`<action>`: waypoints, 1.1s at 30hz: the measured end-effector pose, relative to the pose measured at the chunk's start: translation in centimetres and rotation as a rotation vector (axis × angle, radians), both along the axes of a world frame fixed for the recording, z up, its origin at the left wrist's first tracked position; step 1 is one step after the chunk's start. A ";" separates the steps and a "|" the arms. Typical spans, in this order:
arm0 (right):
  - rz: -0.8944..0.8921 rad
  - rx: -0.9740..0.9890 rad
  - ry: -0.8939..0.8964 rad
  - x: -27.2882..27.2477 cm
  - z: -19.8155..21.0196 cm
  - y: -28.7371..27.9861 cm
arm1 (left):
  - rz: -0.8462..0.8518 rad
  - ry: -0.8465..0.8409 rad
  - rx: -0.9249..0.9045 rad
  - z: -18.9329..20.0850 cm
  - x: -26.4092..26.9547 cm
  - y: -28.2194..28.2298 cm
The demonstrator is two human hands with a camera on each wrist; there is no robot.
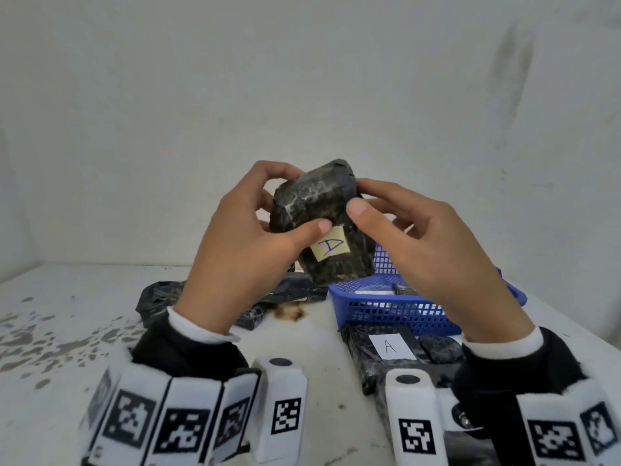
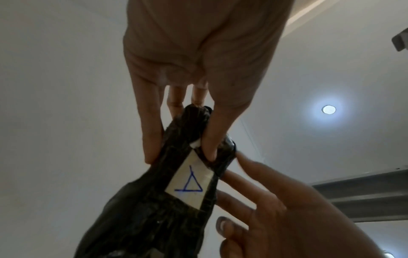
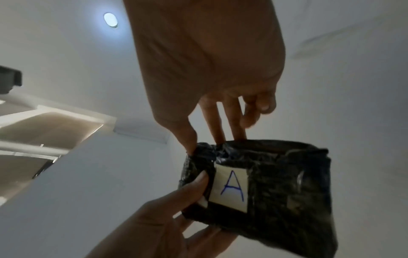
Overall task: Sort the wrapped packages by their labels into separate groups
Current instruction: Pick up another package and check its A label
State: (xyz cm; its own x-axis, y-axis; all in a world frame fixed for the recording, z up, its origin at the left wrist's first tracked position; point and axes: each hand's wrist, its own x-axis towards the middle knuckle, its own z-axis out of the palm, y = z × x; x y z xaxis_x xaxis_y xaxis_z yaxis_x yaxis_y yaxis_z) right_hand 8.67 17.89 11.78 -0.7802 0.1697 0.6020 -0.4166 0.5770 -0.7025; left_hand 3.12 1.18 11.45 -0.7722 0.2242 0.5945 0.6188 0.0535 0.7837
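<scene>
A black-wrapped package (image 1: pixel 319 216) is held up above the table between both hands. Its pale label (image 1: pixel 330 246) carries a blue letter A, also seen in the wrist views as label (image 2: pixel 190 183) and label (image 3: pixel 230 186). My left hand (image 1: pixel 248 237) grips the package's left side, thumb beside the label. My right hand (image 1: pixel 420 237) pinches its right upper edge with thumb and fingers. Another black package with a white A label (image 1: pixel 389 346) lies flat on the table near my right wrist. More black packages (image 1: pixel 161 297) lie behind my left wrist.
A blue mesh basket (image 1: pixel 396 307) stands on the white table at centre right with something dark inside. A brown stain (image 1: pixel 289 312) marks the tabletop by the basket. Grey speckles cover the table's left part (image 1: pixel 50 341). A white wall rises behind.
</scene>
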 end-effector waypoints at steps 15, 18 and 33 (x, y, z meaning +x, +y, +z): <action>0.202 -0.213 -0.076 -0.1 -0.2 1.0 | -0.102 -0.013 -0.051 0.1 0.0 0.1; 0.238 -0.230 -0.071 -0.1 -0.3 1.0 | -0.086 -0.011 -0.029 0.1 0.1 0.1; 0.248 -0.245 -0.002 -0.9 -0.7 0.9 | -0.175 -0.300 -0.067 0.5 0.2 0.1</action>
